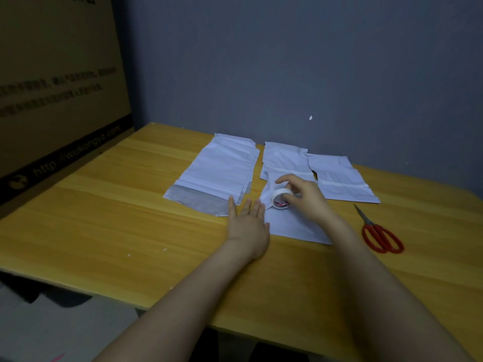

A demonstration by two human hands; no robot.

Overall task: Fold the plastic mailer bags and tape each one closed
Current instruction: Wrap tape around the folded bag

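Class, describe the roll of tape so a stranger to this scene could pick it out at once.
Find the yellow wooden table by the grey wall. Near its middle, the right hand grips the roll of tape over a white mailer bag. It is the only round thing: a small white ring among flat bags and red scissors.
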